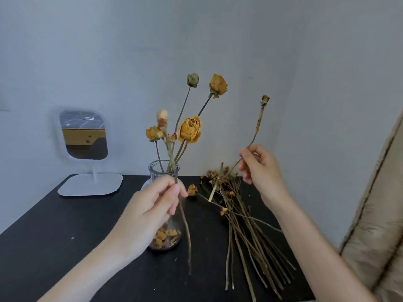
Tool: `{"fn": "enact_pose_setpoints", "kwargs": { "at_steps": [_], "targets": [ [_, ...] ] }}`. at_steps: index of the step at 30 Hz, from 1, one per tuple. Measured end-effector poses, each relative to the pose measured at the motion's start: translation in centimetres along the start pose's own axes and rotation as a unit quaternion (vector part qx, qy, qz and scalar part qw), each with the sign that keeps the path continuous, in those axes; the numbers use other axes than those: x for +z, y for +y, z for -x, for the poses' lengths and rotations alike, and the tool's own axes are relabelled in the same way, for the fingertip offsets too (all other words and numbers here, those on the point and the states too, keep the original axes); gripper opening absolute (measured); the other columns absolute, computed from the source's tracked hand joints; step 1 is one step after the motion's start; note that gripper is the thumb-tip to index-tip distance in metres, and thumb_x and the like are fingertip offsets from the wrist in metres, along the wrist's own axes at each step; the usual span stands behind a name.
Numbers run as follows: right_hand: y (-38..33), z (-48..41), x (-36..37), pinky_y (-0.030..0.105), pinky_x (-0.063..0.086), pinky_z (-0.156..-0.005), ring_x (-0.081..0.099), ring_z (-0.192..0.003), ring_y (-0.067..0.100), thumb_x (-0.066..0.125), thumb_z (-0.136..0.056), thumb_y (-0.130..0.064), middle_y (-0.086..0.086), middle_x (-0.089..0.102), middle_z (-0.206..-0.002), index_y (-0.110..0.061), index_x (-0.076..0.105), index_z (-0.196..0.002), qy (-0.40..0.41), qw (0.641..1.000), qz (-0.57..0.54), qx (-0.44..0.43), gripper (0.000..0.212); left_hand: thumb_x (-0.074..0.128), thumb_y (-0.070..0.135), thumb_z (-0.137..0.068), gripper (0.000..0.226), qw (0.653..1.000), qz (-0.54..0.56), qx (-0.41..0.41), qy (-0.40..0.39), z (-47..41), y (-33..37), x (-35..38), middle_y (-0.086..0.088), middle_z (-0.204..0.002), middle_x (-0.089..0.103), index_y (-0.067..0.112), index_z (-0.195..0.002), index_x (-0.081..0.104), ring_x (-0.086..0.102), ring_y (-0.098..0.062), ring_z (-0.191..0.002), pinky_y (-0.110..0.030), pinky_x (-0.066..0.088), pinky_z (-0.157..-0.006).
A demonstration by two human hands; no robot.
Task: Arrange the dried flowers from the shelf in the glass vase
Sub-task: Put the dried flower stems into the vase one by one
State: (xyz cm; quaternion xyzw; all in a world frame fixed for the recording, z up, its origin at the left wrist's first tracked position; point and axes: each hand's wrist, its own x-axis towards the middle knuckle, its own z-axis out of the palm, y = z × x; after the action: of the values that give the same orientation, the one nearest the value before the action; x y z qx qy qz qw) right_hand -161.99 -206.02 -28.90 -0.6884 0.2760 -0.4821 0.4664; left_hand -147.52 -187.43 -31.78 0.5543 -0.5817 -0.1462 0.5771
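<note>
A clear glass vase (164,171) stands on the black table (54,236), with loose petals at its bottom and several dried yellow flowers (190,129) rising from its neck. In front of the vase, my left hand (150,205) pinches a long dried stem (186,232) whose lower end hangs outside the glass. To the right, my right hand (260,168) holds up a thin stem with a small dried bud (265,100). A pile of dried flower stems (242,225) lies flat on the table between my arms.
A white-framed mirror (84,136) on a flat white base stands at the table's back left. A grey wall is right behind the table. A beige cushioned surface (379,225) borders the right side.
</note>
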Motion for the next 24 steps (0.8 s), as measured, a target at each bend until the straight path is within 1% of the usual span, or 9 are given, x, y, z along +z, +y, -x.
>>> {"fn": "enact_pose_setpoints", "kwargs": {
  "at_steps": [3, 6, 9, 11, 16, 18, 21, 22, 24],
  "targets": [
    [-0.5, 0.2, 1.0, 0.012, 0.036, -0.038, 0.046, -0.041, 0.003, 0.047, -0.095, -0.020, -0.007, 0.056, -0.053, -0.018, 0.056, -0.080, -0.013, 1.000, 0.007, -0.023, 0.017, 0.041, 0.034, -0.092, 0.030, 0.993, 0.008, 0.017, 0.120, -0.8, 0.7, -3.5, 0.007, -0.051, 0.040, 0.027, -0.069, 0.059, 0.033, -0.001, -0.040, -0.010, 0.027, -0.041],
    [-0.7, 0.2, 2.2, 0.012, 0.037, -0.039, 0.046, -0.042, 0.003, 0.047, -0.095, -0.020, -0.005, 0.055, -0.056, -0.018, 0.056, -0.080, -0.021, 0.999, 0.001, -0.034, 0.017, 0.040, 0.015, -0.098, 0.033, 0.973, -0.006, 0.029, 0.228, -3.1, 1.0, -6.7, 0.012, -0.046, 0.040, 0.023, -0.071, 0.057, 0.030, -0.001, -0.037, -0.008, 0.023, -0.037],
    [-0.8, 0.2, 3.4, 0.012, 0.037, -0.039, 0.047, -0.041, 0.003, 0.048, -0.095, -0.020, -0.005, 0.055, -0.056, -0.018, 0.056, -0.079, -0.027, 0.999, -0.008, -0.038, 0.018, 0.038, 0.015, -0.098, 0.032, 0.958, -0.018, 0.038, 0.284, -5.7, 1.5, -8.7, 0.012, -0.051, 0.043, 0.025, -0.073, 0.055, 0.031, -0.001, -0.038, -0.009, 0.023, -0.036],
    [-0.9, 0.2, 3.9, 0.013, 0.036, -0.038, 0.046, -0.042, 0.005, 0.048, -0.094, -0.020, -0.004, 0.055, -0.056, -0.018, 0.055, -0.078, -0.033, 0.998, -0.013, -0.044, 0.018, 0.037, 0.018, -0.098, 0.032, 0.953, -0.030, 0.050, 0.298, -7.2, 1.6, -9.2, 0.011, -0.055, 0.044, 0.028, -0.073, 0.054, 0.033, -0.002, -0.039, -0.010, 0.025, -0.037],
    [-1.3, 0.0, 4.2, 0.013, 0.036, -0.037, 0.046, -0.042, 0.005, 0.048, -0.095, -0.020, -0.004, 0.054, -0.055, -0.017, 0.055, -0.078, -0.035, 0.998, -0.010, -0.049, 0.019, 0.034, 0.021, -0.100, 0.031, 0.958, -0.066, 0.062, 0.273, -9.9, 1.0, -9.1, 0.007, -0.063, 0.043, 0.031, -0.076, 0.051, 0.034, -0.006, -0.046, -0.020, 0.026, -0.046],
    [-1.4, -0.1, 4.0, 0.013, 0.036, -0.038, 0.046, -0.041, 0.005, 0.047, -0.095, -0.020, -0.004, 0.054, -0.055, -0.015, 0.056, -0.079, -0.036, 0.998, -0.003, -0.050, 0.018, 0.034, 0.021, -0.100, 0.031, 0.953, -0.059, 0.066, 0.289, -10.4, 1.0, -9.1, 0.007, -0.064, 0.043, 0.031, -0.076, 0.051, 0.034, -0.004, -0.045, -0.018, 0.027, -0.045],
    [-1.4, -0.2, 3.6, 0.012, 0.036, -0.039, 0.046, -0.041, 0.004, 0.048, -0.095, -0.020, -0.004, 0.055, -0.055, -0.014, 0.056, -0.081, -0.036, 0.998, 0.005, -0.051, 0.017, 0.033, 0.024, -0.099, 0.030, 0.940, -0.049, 0.099, 0.322, -10.8, 1.7, -9.2, 0.010, -0.064, 0.044, 0.033, -0.077, 0.050, 0.037, 0.000, -0.042, -0.008, 0.029, -0.042],
    [-1.3, -0.2, 3.4, 0.012, 0.037, -0.039, 0.046, -0.041, 0.003, 0.048, -0.095, -0.020, -0.004, 0.055, -0.055, -0.014, 0.056, -0.082, -0.035, 0.998, 0.007, -0.049, 0.017, 0.033, 0.025, -0.099, 0.029, 0.938, -0.049, 0.108, 0.324, -11.0, 1.9, -9.2, 0.011, -0.064, 0.045, 0.033, -0.077, 0.050, 0.038, 0.000, -0.043, -0.008, 0.029, -0.042],
    [-1.1, -0.3, 3.2, 0.012, 0.037, -0.039, 0.046, -0.041, 0.003, 0.048, -0.095, -0.021, -0.004, 0.055, -0.055, -0.014, 0.057, -0.082, -0.032, 0.998, 0.010, -0.043, 0.017, 0.033, 0.024, -0.099, 0.030, 0.945, -0.054, 0.106, 0.304, -11.3, 1.9, -8.8, 0.010, -0.064, 0.045, 0.033, -0.076, 0.050, 0.036, -0.002, -0.045, -0.013, 0.030, -0.043]
  ]
}}
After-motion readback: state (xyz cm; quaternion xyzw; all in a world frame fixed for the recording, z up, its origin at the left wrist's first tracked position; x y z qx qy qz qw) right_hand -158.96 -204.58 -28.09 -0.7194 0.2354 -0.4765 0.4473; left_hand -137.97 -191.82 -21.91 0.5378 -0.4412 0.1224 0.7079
